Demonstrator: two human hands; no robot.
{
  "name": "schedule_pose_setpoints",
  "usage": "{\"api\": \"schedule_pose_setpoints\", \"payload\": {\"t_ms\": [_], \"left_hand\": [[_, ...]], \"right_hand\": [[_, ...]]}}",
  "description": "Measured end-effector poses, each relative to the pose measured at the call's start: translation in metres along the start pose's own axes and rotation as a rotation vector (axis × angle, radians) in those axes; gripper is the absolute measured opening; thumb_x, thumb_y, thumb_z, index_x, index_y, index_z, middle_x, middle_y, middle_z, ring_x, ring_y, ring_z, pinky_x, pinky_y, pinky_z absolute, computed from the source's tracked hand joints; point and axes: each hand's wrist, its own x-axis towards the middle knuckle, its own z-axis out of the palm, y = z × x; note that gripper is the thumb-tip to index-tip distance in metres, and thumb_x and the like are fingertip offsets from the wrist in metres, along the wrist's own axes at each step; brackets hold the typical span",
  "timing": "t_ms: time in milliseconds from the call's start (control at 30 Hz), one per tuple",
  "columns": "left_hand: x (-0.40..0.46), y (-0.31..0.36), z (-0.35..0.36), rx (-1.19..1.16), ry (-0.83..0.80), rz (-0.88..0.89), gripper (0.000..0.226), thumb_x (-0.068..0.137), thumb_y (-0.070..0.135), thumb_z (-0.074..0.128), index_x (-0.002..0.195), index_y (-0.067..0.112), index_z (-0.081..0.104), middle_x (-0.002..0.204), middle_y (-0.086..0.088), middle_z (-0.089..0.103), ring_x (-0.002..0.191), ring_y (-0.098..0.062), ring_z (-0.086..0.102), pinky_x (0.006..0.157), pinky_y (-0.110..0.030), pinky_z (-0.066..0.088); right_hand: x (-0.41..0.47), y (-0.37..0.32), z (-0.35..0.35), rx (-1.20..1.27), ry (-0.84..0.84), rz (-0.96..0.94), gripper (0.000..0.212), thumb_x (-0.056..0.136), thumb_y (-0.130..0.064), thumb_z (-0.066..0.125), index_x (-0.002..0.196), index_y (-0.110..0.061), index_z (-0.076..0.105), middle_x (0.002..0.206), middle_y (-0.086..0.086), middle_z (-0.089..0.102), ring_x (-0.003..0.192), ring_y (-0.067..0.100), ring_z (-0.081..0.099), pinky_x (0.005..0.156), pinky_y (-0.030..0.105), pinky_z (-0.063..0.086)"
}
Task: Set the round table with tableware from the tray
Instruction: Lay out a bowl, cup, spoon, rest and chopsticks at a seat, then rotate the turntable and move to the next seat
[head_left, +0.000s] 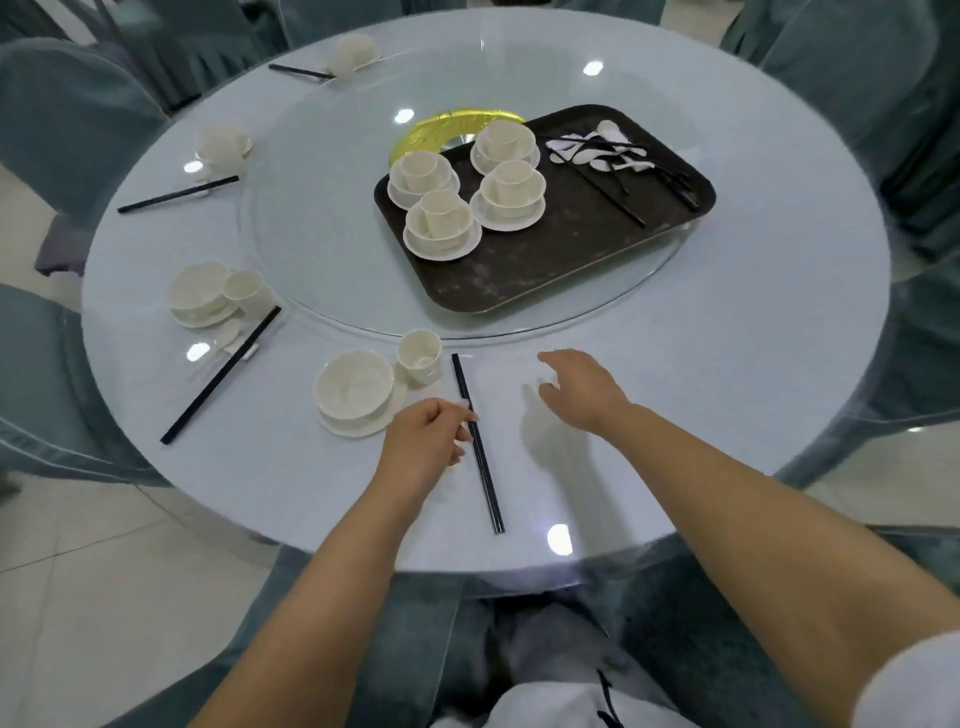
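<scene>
A pair of black chopsticks (478, 447) lies on the round table (701, 374) right in front of me. My left hand (423, 441) has its fingers curled, and the fingertips pinch the chopsticks near their middle. To their left stand a white bowl on a saucer (356, 389) and a white cup (420, 356). My right hand (582, 389) hovers open over the bare tabletop to the right of the chopsticks, holding nothing. The dark tray (545, 260) sits on the glass turntable and carries several stacked bowl-and-cup sets (441, 221), plus white spoons (597, 150) and black chopsticks (618, 200).
Three other places are laid along the table's left rim, the nearest with a bowl and cup (205, 293) and chopsticks (221, 374). The glass turntable (322, 249) fills the table's middle. Teal-covered chairs (62, 119) ring the table.
</scene>
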Motion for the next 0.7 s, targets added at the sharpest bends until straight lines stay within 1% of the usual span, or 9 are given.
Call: {"api": "schedule_pose_setpoints", "payload": {"t_ms": [67,200,267,333,467,533,700], "left_hand": [[-0.019,-0.007,0.001,0.03,-0.016,0.031,0.024,0.093,0.027,0.059,0.075,0.018,0.071,0.064,0.006,0.064,0.052,-0.009,0.056,0.06,-0.024,0.051],[-0.053,-0.012,0.01,0.042,-0.032,0.065,0.025,0.094,0.028,0.057,0.075,0.018,0.071,0.062,0.007,0.064,0.051,-0.005,0.057,0.053,-0.016,0.047],[-0.068,-0.012,0.017,0.041,-0.041,0.074,0.025,0.094,0.028,0.056,0.077,0.017,0.071,0.063,0.006,0.065,0.052,-0.006,0.057,0.053,-0.017,0.047],[-0.084,-0.011,0.026,0.048,-0.062,0.092,0.026,0.095,0.03,0.056,0.079,0.016,0.07,0.068,0.002,0.065,0.055,-0.008,0.057,0.058,-0.021,0.048],[-0.112,-0.009,0.05,0.071,-0.097,0.124,0.027,0.095,0.034,0.055,0.081,0.018,0.071,0.068,0.005,0.066,0.06,-0.011,0.06,0.063,-0.026,0.051],[-0.124,-0.006,0.064,0.071,-0.111,0.143,0.027,0.096,0.033,0.055,0.08,0.018,0.071,0.067,0.005,0.066,0.058,-0.01,0.06,0.063,-0.025,0.051],[-0.152,0.003,0.11,0.106,-0.118,0.173,0.027,0.096,0.031,0.055,0.08,0.017,0.071,0.07,0.003,0.066,0.059,-0.01,0.059,0.061,-0.021,0.049]], "right_hand": [[-0.028,-0.006,0.0,0.057,0.042,-0.025,0.05,0.099,-0.025,0.048,0.147,-0.015,0.04,0.152,0.004,0.039,0.141,0.023,0.032,0.115,0.034,0.025],[-0.08,-0.017,-0.005,0.123,0.098,-0.078,0.046,0.1,-0.027,0.048,0.144,-0.017,0.044,0.149,0.002,0.044,0.137,0.021,0.039,0.111,0.032,0.029],[-0.103,-0.018,-0.009,0.145,0.12,-0.091,0.045,0.1,-0.028,0.049,0.143,-0.018,0.045,0.148,0.001,0.045,0.136,0.02,0.04,0.11,0.031,0.03],[-0.127,-0.014,-0.015,0.155,0.137,-0.084,0.044,0.1,-0.03,0.049,0.143,-0.021,0.045,0.148,-0.001,0.045,0.135,0.019,0.041,0.109,0.031,0.032],[-0.164,0.011,-0.026,0.153,0.119,-0.069,0.042,0.1,-0.031,0.049,0.141,-0.023,0.047,0.147,-0.004,0.047,0.133,0.016,0.043,0.108,0.03,0.033],[-0.179,0.026,-0.031,0.169,0.119,-0.063,0.04,0.1,-0.031,0.049,0.139,-0.024,0.049,0.145,-0.004,0.048,0.132,0.015,0.044,0.107,0.029,0.034],[-0.21,0.073,-0.045,0.236,0.159,-0.049,0.034,0.1,-0.03,0.049,0.132,-0.024,0.056,0.138,-0.005,0.055,0.125,0.013,0.05,0.098,0.023,0.035]]}}
